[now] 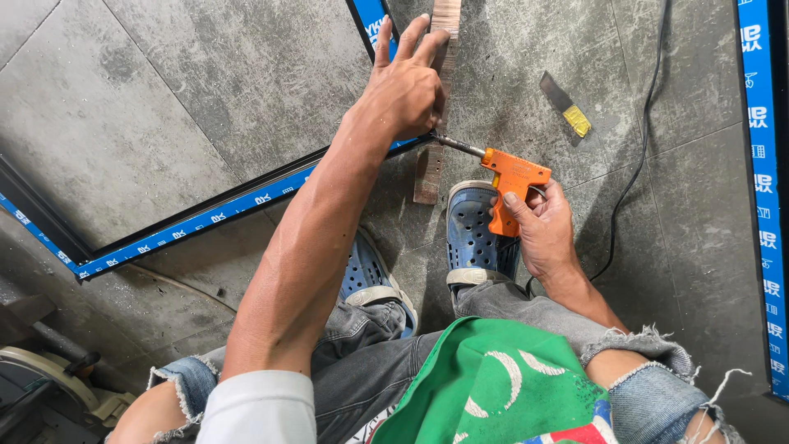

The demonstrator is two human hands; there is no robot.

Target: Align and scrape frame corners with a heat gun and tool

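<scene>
Orange drill (511, 182), clenched in the right hand (542, 234) near the blue shoe (474, 230), meets the black frame corner (415, 141) that the left hand (404, 90) presses flat, fingers spread. Best kept level, frame pinned firmly to the floor (164, 90).

Looks like a workshop floor to me: film-wrapped metal frame (197, 220) on grey tiles (164, 107), chop saw (37, 386) just below it.

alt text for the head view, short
Seen from above, a crouching person's right hand aims an orange drill at a blue-taped dark frame on the grey tiled floor, while the left hand presses the frame's corner.
</scene>
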